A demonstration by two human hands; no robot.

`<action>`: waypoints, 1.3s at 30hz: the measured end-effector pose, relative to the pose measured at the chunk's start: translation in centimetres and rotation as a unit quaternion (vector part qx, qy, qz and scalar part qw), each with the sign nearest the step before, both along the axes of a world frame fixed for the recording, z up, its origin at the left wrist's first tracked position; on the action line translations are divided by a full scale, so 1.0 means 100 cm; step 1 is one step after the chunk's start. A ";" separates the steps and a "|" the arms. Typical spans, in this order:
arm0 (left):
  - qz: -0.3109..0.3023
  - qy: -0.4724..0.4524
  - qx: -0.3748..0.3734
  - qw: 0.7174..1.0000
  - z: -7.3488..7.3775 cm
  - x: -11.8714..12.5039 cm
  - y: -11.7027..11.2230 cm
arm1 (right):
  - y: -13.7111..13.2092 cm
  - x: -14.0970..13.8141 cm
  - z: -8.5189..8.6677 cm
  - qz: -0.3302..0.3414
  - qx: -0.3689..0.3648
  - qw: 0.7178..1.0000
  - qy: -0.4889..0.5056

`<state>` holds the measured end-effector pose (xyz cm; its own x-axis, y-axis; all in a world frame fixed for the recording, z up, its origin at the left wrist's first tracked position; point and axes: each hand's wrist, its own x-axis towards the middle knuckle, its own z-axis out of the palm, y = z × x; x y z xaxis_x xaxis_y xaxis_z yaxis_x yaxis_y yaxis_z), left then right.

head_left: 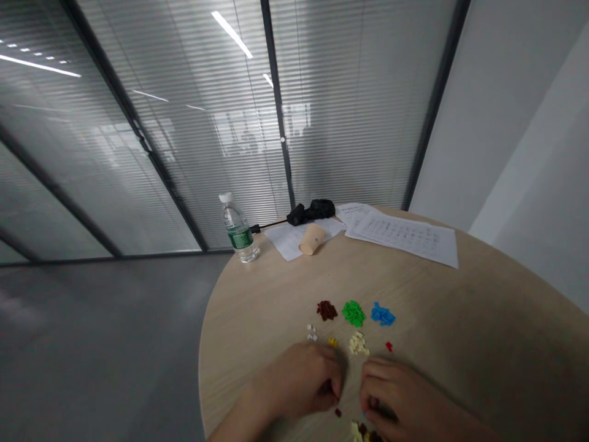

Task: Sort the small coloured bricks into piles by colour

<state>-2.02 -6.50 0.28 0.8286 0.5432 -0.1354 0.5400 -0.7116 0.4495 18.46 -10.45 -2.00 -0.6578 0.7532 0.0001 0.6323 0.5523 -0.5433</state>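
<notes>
Small sorted heaps of tiny bricks lie on the round wooden table (pixel 460 331): a brown heap (pixel 326 310), a green heap (pixel 354 313), a blue heap (pixel 382 315), a cream heap (pixel 358 344), a few white bits (pixel 312 333), yellow bits (pixel 332 342) and one red bit (pixel 389 346). My left hand (pixel 301 382) rests on the table just below the yellow bits, fingers curled in. My right hand (pixel 396 393) lies beside it, fingers bent down over a mixed pile (pixel 363 431) at the front edge. A dark brick (pixel 338 412) sits between both hands.
At the table's far side stand a water bottle (pixel 238 229), a tipped paper cup (pixel 312 239), a black device with a cable (pixel 311 212) and printed sheets (pixel 405 236). Glass walls with blinds stand behind. Grey floor lies to the left.
</notes>
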 end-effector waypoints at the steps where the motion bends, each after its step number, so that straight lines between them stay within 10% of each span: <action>1: 0.005 0.005 0.008 1.000 0.002 0.002 0.001 | 0.001 0.001 0.000 -0.006 0.002 1.000 0.002; 8: 0.031 0.061 0.057 0.996 0.026 0.030 0.025 | 0.012 0.017 -0.001 -0.075 0.060 0.995 0.010; 19: 0.005 -0.066 0.074 0.995 -0.007 0.029 0.043 | 0.021 0.022 0.001 -0.157 0.065 0.985 0.039; 39: 0.058 -0.025 0.112 0.992 -0.007 0.030 0.035 | 0.025 0.021 -0.013 -0.266 0.033 0.944 0.191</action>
